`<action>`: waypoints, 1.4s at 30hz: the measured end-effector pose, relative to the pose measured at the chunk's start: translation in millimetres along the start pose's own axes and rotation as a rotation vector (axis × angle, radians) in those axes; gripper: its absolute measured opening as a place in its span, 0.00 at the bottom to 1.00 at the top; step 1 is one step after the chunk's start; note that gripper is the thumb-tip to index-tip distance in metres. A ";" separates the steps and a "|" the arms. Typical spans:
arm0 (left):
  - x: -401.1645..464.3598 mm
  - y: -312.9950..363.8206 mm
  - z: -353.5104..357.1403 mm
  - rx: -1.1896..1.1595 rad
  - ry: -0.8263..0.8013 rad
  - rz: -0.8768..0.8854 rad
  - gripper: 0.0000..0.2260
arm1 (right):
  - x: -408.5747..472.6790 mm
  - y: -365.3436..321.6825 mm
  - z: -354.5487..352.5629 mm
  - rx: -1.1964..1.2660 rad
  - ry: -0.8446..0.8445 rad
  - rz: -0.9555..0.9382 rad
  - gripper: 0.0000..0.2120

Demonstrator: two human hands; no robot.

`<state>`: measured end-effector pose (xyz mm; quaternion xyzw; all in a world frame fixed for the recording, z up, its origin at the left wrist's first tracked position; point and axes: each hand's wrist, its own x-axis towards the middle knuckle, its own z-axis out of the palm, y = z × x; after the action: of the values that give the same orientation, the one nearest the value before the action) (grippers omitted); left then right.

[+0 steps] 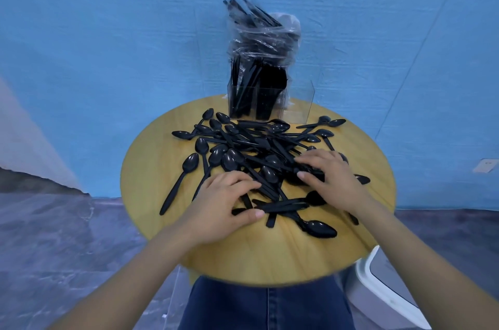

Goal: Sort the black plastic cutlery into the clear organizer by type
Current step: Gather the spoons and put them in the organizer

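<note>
Head view: left hand (224,202) and right hand (328,178) rest spread-fingered on the spoons (243,151) in front of the organizer (270,100) — next, gather a bunch.

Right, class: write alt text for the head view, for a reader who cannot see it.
Two hands, left hand and right hand, rest on a pile of black spoons on a round wooden table. Behind the pile stands a clear organizer, partly filled with black cutlery.

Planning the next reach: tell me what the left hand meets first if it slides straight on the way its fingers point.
The left hand points up and right into the spoon pile; its fingers already touch handles there, so more spoons come first.
</note>
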<state>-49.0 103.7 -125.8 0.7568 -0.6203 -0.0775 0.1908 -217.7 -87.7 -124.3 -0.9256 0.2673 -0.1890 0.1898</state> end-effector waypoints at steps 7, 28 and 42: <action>-12.9 -5.5 12.5 0.003 0.079 -0.029 0.21 | -48.5 -14.5 7.9 0.071 0.020 -0.084 0.14; -11.0 0.6 -3.7 -0.396 0.389 -0.161 0.07 | -68.9 -18.0 8.2 0.267 0.169 0.103 0.08; 25.9 46.9 -36.8 -0.471 0.504 -0.161 0.04 | -39.1 -48.5 -46.6 0.435 0.265 -0.027 0.15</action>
<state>-73.0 78.3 -70.9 0.7339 -0.4572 -0.0443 0.5004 -249.0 -39.2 -72.2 -0.8337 0.2303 -0.3643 0.3452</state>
